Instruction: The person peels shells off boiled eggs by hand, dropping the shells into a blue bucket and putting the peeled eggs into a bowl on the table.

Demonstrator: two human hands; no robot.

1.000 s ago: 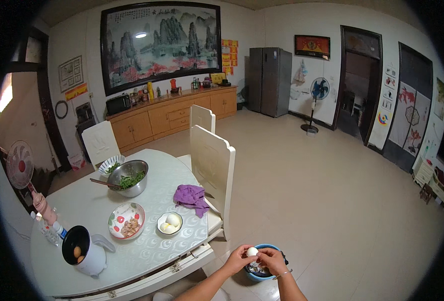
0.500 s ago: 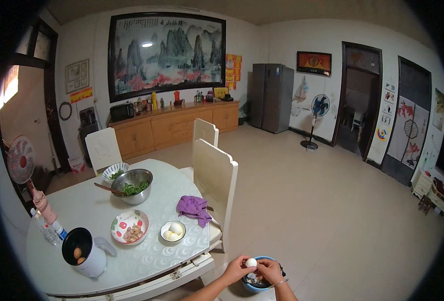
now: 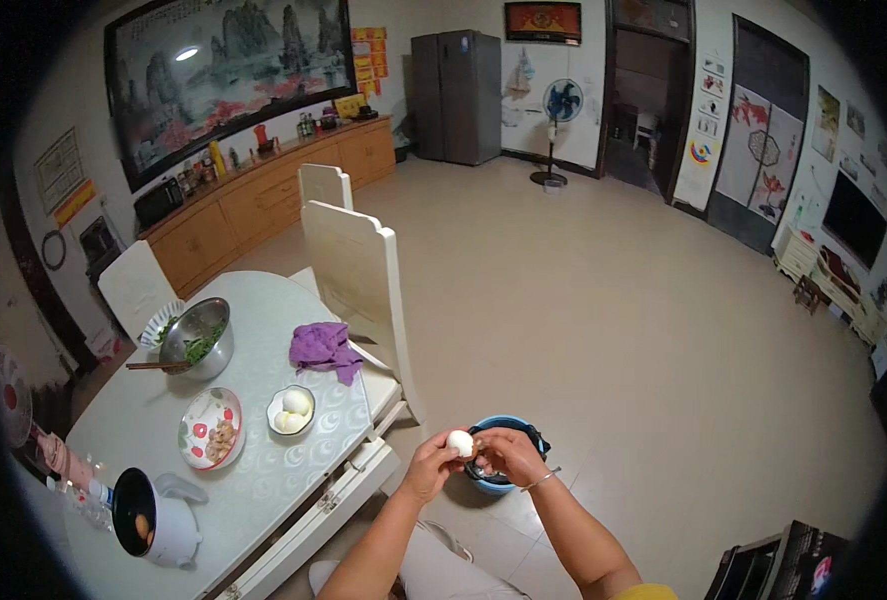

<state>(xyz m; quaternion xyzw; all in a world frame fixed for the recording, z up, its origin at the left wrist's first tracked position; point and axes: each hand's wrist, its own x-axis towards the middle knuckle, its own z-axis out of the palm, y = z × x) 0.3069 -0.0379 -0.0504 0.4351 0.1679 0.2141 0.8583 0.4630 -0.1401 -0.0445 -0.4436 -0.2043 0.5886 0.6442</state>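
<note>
A white peeled-looking egg (image 3: 459, 443) is held in the fingertips of my left hand (image 3: 431, 468). My right hand (image 3: 510, 456) is beside it with bent, closed fingers; what they pinch, if anything, is too small to make out. Both hands are above the near rim of a blue bucket (image 3: 504, 420) lined with a black bag, which stands on the floor. Pale bits show inside it, partly hidden by my right hand. On the table to the left, a small bowl (image 3: 275, 416) holds several white eggs. A white pot (image 3: 175, 520) with a dark inside holds brown eggs (image 3: 143, 528).
The pale table (image 3: 263, 300) also bears a bowl of meat pieces (image 3: 199, 408), a steel bowl (image 3: 221, 350) of greens with chopsticks, and a purple cloth (image 3: 325, 350). White chairs (image 3: 353, 260) stand along its far side. A black rack-like object (image 3: 763, 570) is at lower right.
My view has swung right and down, so the table sits further left. The egg stays in my left hand, and my right hand has drawn slightly away from its top.
</note>
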